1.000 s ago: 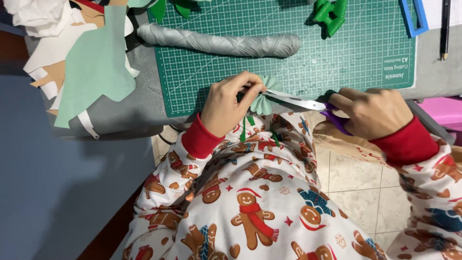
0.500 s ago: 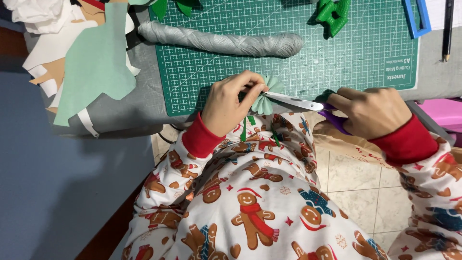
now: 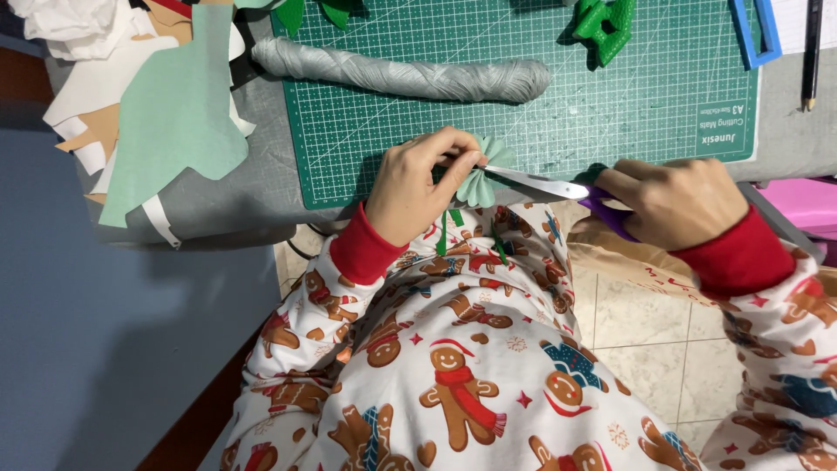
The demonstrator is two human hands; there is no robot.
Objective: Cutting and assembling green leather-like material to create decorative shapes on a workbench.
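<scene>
Barely anything's shifted since a second ago — the left hand (image 3: 417, 185) still pinches the pleated mint paper fan (image 3: 478, 173) at the near edge of the cutting mat (image 3: 610, 105) so the right hand (image 3: 676, 202), curled round purple-handled scissors (image 3: 558, 187), can reach its folds.

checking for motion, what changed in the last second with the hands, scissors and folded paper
Almost nothing. The left hand still pinches the folded pale green paper fan, and the right hand still holds the purple-handled scissors with the blades at the fan. The grey roll on the cutting mat stayed put.
</scene>
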